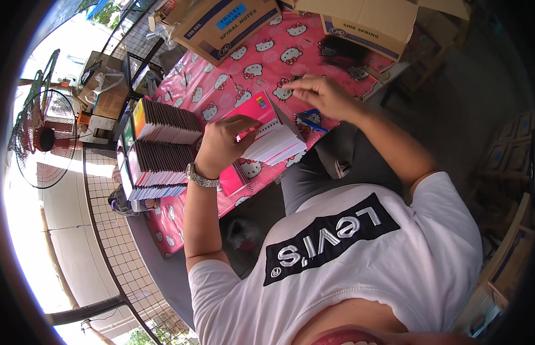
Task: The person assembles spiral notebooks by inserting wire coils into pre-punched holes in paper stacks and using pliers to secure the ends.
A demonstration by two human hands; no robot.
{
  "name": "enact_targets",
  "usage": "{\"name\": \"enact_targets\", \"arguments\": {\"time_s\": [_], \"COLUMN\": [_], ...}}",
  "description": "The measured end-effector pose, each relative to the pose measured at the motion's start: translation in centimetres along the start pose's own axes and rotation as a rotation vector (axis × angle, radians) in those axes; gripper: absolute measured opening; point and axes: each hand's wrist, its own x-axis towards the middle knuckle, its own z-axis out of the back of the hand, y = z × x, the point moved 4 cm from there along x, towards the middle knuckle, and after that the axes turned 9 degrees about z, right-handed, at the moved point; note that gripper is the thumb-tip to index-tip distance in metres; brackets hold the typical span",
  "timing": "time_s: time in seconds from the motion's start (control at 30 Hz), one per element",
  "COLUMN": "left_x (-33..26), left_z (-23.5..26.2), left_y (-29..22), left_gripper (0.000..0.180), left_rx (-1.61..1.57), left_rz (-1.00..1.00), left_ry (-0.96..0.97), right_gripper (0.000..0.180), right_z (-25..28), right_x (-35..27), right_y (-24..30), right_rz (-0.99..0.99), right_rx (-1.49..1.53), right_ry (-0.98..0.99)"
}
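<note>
A thick stack of pink-covered notebooks (274, 142) with white page edges lies near the table's front edge. Small punched holes run along part of it. My left hand (224, 141), a patterned watch on its wrist, bends its fingers over the left side of this stack, thumb and fingertips closing around a pink edge. To the right of the stack my right hand (325, 96) hovers over the table, fingers stretched out and holding nothing. Below it rests a blue-handled tool (311, 122), partly hidden. Another pink notebook (233, 180) lies under my left wrist.
Tall piles of dark spiral-bound notebooks (159, 161) stand at the left. Cardboard boxes (233, 29) line the back, one an open carton (368, 29) beside a heap of black binding wires (341, 52). A pink patterned cloth (213, 83) covers the table. A fan (45, 139) stands far left.
</note>
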Motion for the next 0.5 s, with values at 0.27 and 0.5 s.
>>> {"name": "enact_targets", "arguments": {"time_s": [0.27,0.5], "left_x": [-0.2,0.2], "left_z": [-0.5,0.0], "left_y": [-1.0,0.1], "left_gripper": [0.024,0.027], "left_rx": [0.161,0.074], "left_rz": [-0.085,-0.094], "left_ry": [-0.033,-0.039], "right_gripper": [0.022,0.033], "right_z": [-1.7,-3.3], "right_x": [-0.2,-1.2], "right_y": [1.5,1.8], "right_rz": [0.013,-0.550], "right_rx": [0.074,0.709], "right_ry": [-0.029,-0.043]}}
